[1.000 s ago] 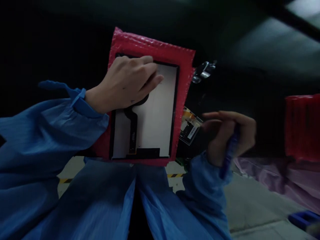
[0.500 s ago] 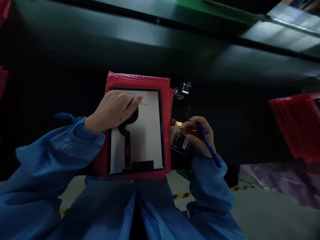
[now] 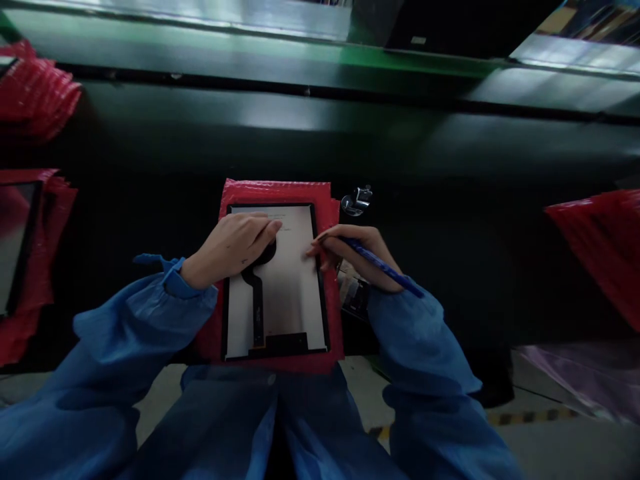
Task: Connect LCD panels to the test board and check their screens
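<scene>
Right hand [image 3: 360,250] is clamped on a blue pen [image 3: 383,263]; left hand [image 3: 230,247] is on the screen panel [image 3: 295,287], can't tell if it's gripping. Panel's on red bubble wrap [image 3: 280,191] on a dark bench [image 3: 460,267], red packs [image 3: 605,247] either side, kinda dim room. Both hands angle inward, pen slanting back.

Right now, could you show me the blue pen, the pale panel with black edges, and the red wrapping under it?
Blue pen [image 3: 384,268]: head view, middle of its shaft.
Pale panel [image 3: 290,287]: head view, bare surface near its middle.
Red wrapping [image 3: 276,192]: head view, strip along its far edge.
</scene>
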